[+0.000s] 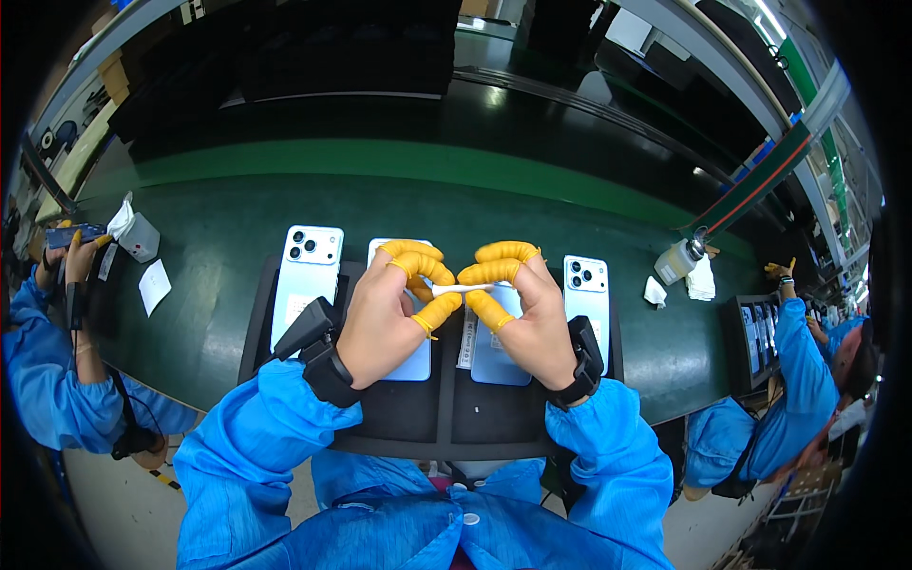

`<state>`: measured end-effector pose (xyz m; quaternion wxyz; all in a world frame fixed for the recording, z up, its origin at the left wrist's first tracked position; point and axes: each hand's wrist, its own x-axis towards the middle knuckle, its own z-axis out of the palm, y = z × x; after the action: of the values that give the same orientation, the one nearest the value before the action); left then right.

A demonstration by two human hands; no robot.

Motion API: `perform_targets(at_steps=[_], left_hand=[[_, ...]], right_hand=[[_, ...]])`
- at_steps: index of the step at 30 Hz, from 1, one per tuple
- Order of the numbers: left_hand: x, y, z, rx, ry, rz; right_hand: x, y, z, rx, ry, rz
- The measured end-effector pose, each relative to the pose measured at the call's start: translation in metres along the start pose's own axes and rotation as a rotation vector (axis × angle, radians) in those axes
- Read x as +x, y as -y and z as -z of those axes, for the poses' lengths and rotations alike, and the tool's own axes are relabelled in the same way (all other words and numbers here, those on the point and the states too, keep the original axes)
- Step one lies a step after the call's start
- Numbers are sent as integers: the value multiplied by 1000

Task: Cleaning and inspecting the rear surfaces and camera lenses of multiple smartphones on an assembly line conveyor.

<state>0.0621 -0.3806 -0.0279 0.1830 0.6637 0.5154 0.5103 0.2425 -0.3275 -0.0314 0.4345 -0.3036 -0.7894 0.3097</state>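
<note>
My left hand point(380, 323) and my right hand point(534, 328) meet over the middle of a black tray point(391, 418), yellow finger cots on their fingertips. Between them they pinch a thin white swab-like stick point(464, 288), thicker toward its left end. Pale blue phones lie back up in the tray: one at the left point(306, 271), one partly under my left hand point(410, 368), one partly under my right hand point(499, 367) and one at the right point(587, 293). Beside the third phone runs a white printed strip point(466, 342).
The tray rests on a green-topped bench point(218, 214). A clear bottle point(678, 260) and white wipes point(701, 280) stand to the right, a white box point(141, 237) and paper slip point(154, 287) to the left. Co-workers in blue sleeves point(57, 394) point(798, 380) sit on both sides.
</note>
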Motion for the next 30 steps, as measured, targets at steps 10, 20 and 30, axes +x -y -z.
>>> perform_targets(at_steps=[10, 20, 30], left_hand=[[8, -15, 15, -632, 241, 674], [5, -2, 9, -281, 239, 123], [5, -9, 13, -508, 269, 334]], right_hand=[[4, 3, 7, 778, 148, -532], [2, -15, 15, 1427, 246, -822], [3, -5, 6, 693, 197, -541]])
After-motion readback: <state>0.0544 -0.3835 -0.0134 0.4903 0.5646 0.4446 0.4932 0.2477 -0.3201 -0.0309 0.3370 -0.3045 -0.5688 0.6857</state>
